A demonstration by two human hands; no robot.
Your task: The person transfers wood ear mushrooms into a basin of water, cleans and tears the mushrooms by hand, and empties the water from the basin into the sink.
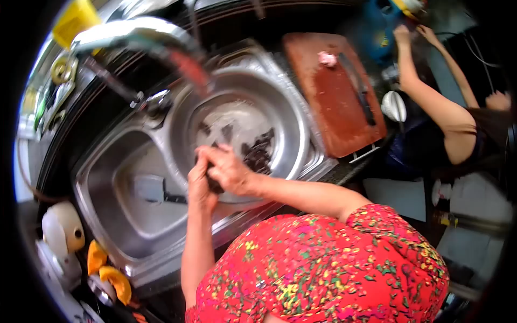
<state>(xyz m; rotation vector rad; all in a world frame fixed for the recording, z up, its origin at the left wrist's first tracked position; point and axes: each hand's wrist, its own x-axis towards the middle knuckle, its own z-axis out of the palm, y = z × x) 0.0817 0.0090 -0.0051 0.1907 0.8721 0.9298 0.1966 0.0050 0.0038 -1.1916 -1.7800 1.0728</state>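
Note:
Over the near edge of a round metal basin (295, 107) in the right sink bowl, my left hand (201, 185) and my right hand (229, 169) are pressed together. Their fingers are closed around something dark, mostly hidden and too small to name. Dark wet pieces (259, 152) lie in the basin to the right of my hands, and a few more sit beyond my fingertips. The faucet (140, 32) arches above the basin, its red end blurred.
The left sink bowl (102, 177) holds a cleaver (149, 189). A brown cutting board (334, 102) with a knife (360, 89) and a pink piece (326, 59) lies right. Another person's arms (431, 99) reach in at upper right. Orange pumpkin pieces (117, 284) sit lower left.

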